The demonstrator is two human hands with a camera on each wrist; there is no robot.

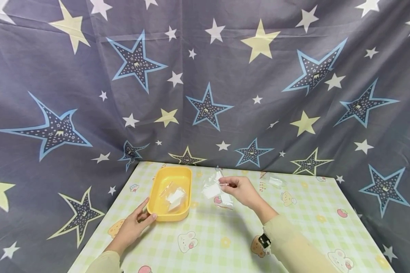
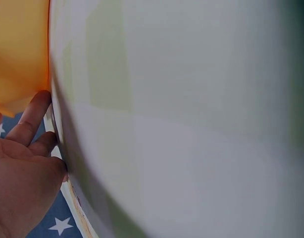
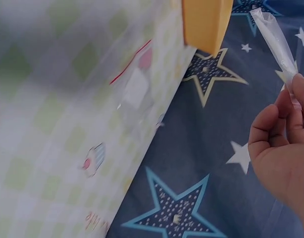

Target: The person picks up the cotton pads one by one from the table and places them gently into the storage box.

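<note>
Clear bag (image 3: 275,42) is pinched between the thumb and fingertips of your right hand (image 1: 242,190), just right of centre in the lower half of the head view. In the right wrist view it stands nearly edge-on at upper right, gripped at its lower end. Your left hand (image 1: 132,228) has the near left corner of the yellow tray (image 1: 171,181) between thumb and fingers, at lower left of centre.

Expect the bag to be very light, limp and rather slick; it probably creases easily rather than breaks. Take it by a flat edge, thumb against fingertips, and squeeze gently, since what it contains is hard to make out. A second bag (image 3: 135,90), with white contents and a red closure line, lies on the tablecloth (image 1: 205,258) beneath; its closure strip looks the handiest place to pinch. The tray looks like stiff, light plastic, so hold it by the rim; another bag (image 1: 175,198) lies inside.

You can read no brand on the bags or tray. Red lettering (image 1: 261,187) on the tablecloth, right of your right hand, reads "life".
</note>
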